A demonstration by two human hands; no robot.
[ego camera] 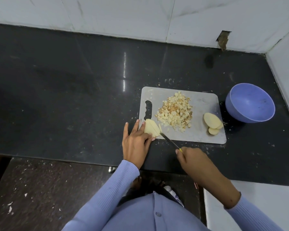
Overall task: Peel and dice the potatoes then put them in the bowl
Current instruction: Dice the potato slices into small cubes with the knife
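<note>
A grey cutting board lies on the dark counter. A heap of diced potato sits in its middle. At the board's near left corner my left hand holds down a stack of peeled potato slices, fingers stretched along it and thumb against its near side. My right hand grips the yellow-handled knife, whose tip lies at the right end of the slices. More potato slices rest near the board's right edge. A blue bowl stands to the right of the board, with nothing in it.
The black counter stretches far to the left, with white tiled walls behind and at the right. Small potato bits speckle the counter around the board. Peel scraps lie on the floor below the counter edge.
</note>
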